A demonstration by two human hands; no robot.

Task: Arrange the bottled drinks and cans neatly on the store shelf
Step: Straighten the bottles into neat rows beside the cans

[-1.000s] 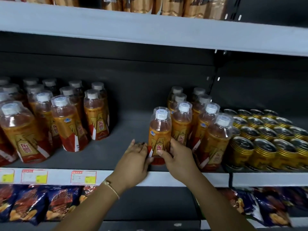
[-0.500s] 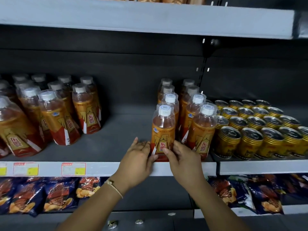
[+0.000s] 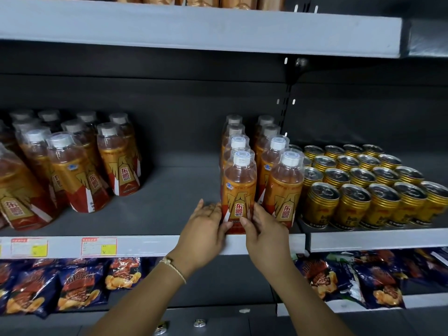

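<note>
Front bottle [image 3: 238, 190] is gripped low by both hands: left hand [image 3: 206, 235], right hand [image 3: 265, 235]. Second bottle row [image 3: 282, 187] just right; gold cans [image 3: 363, 187] beyond; bottle cluster [image 3: 72, 170] well left.

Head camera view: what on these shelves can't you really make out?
- Price tags: print too small and blurred.
- Front bottle: its base is covered by the left hand and right hand.
- Top shelf goods: cut off by the upper edge.
- Rear bottles: labels hidden behind those in front.
</note>
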